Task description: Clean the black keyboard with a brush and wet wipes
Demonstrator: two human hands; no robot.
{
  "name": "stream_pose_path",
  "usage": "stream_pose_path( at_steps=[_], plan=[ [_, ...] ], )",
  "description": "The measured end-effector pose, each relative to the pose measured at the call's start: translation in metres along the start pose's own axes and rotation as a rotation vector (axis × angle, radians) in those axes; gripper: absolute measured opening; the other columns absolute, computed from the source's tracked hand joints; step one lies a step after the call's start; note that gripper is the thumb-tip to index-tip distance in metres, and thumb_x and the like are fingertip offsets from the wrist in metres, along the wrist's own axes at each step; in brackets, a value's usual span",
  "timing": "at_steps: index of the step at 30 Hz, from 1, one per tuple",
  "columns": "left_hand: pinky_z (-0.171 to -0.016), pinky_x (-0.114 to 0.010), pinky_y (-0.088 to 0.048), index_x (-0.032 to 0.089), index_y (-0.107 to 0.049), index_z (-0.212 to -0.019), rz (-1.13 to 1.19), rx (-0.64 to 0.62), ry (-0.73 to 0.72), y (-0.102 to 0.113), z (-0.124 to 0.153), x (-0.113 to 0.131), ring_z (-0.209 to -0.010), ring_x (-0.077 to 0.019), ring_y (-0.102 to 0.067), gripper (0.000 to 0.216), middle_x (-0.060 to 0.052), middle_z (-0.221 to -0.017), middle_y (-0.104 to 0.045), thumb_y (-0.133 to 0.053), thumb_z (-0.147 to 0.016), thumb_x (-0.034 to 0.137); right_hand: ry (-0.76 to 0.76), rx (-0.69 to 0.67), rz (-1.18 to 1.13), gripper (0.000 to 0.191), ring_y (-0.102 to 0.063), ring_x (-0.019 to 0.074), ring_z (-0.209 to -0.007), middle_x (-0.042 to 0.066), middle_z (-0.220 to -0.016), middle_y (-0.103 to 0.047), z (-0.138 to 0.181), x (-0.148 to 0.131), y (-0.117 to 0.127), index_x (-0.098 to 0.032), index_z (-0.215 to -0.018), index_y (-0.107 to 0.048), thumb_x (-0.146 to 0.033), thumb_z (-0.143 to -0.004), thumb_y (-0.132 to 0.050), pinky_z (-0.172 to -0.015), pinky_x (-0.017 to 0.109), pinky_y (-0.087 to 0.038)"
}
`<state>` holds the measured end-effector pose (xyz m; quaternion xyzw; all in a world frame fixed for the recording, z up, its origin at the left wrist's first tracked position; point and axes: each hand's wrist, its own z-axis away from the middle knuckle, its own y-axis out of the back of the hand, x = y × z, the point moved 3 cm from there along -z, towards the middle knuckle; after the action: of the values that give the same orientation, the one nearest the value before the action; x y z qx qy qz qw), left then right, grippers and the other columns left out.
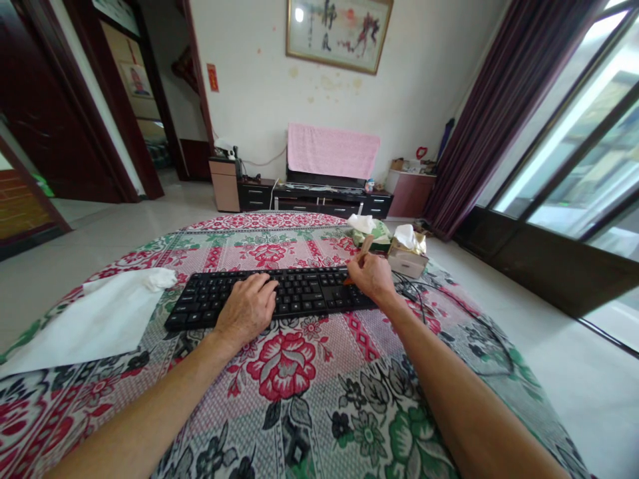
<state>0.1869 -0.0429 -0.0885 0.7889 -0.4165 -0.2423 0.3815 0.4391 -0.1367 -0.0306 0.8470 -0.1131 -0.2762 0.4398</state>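
Note:
A black keyboard [299, 293] lies across the patterned tablecloth in front of me. My left hand [248, 307] rests on its left-middle part, palm down, fingers stretched out over the keys and gripping nothing. Over the right end of the keyboard, my right hand [372, 274] is closed round a slim brown wooden-looking tool [367, 245]. Its upper end sticks up above my fist, and an orange-brown lower tip shows at the keys near the number pad. My fingers hide its middle, so its exact kind is unclear.
On the left lies a white cloth [94, 319]. Two tissue boxes, one green [375, 233] and one beige [408, 256], stand beyond my right hand. A black cable [479, 319] loops over the tablecloth [319, 426] at right. A pink towel [332, 150] covers a screen by the wall.

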Motion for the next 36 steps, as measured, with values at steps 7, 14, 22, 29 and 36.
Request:
stream_pose_path(
  at_steps=[7,14,22,29,36],
  plan=[
    [-0.091,-0.045,-0.046,0.012,-0.063,-0.114,-0.005,-0.009,-0.006,-0.001,0.0,0.0,-0.114,-0.0288,-0.054,0.032,-0.014,-0.121,-0.061,-0.044,-0.09,0.022,0.178,-0.097,-0.507,0.03,-0.063,0.0162,-0.067,0.005,-0.071,-0.069,0.011,-0.024,-0.02,-0.015,-0.076,-0.068,-0.035,-0.083,-0.048,-0.064,0.023,-0.044],
    [-0.091,-0.045,-0.047,0.012,-0.064,-0.114,-0.002,-0.004,-0.009,0.0,0.0,0.0,-0.113,-0.0285,-0.054,0.032,-0.014,-0.12,-0.062,-0.043,-0.091,0.022,0.216,-0.092,-0.426,0.021,-0.066,0.0186,-0.076,0.006,-0.077,-0.071,0.008,-0.019,-0.035,-0.016,-0.079,-0.069,-0.029,-0.081,-0.052,-0.074,0.026,-0.046],
    [-0.091,-0.045,-0.047,0.012,-0.064,-0.114,0.001,0.006,-0.011,-0.001,0.0,-0.001,-0.113,-0.0282,-0.055,0.032,-0.014,-0.12,-0.062,-0.044,-0.09,0.022,0.294,-0.062,-0.602,0.025,-0.065,0.0164,-0.075,0.004,-0.08,-0.071,0.009,-0.022,-0.041,-0.017,-0.085,-0.069,-0.032,-0.084,-0.048,-0.073,0.024,-0.047],
    [-0.092,-0.045,-0.047,0.013,-0.064,-0.114,0.008,0.007,-0.002,-0.002,0.0,-0.002,-0.113,-0.0281,-0.055,0.032,-0.014,-0.121,-0.062,-0.044,-0.09,0.022,0.001,-0.061,-0.215,0.028,-0.067,0.023,-0.078,0.012,-0.077,-0.071,-0.01,-0.003,-0.034,-0.012,-0.08,-0.07,-0.029,-0.084,-0.049,-0.072,0.027,-0.046],
    [-0.092,-0.045,-0.047,0.014,-0.063,-0.114,-0.001,0.011,-0.005,-0.002,0.0,-0.002,-0.114,-0.0276,-0.055,0.032,-0.013,-0.121,-0.062,-0.043,-0.09,0.022,-0.103,-0.081,-0.166,0.032,-0.068,0.0231,-0.087,0.012,-0.086,-0.073,-0.02,0.019,-0.022,-0.013,-0.086,-0.071,-0.03,-0.087,-0.045,-0.073,0.024,-0.045]
  ],
)
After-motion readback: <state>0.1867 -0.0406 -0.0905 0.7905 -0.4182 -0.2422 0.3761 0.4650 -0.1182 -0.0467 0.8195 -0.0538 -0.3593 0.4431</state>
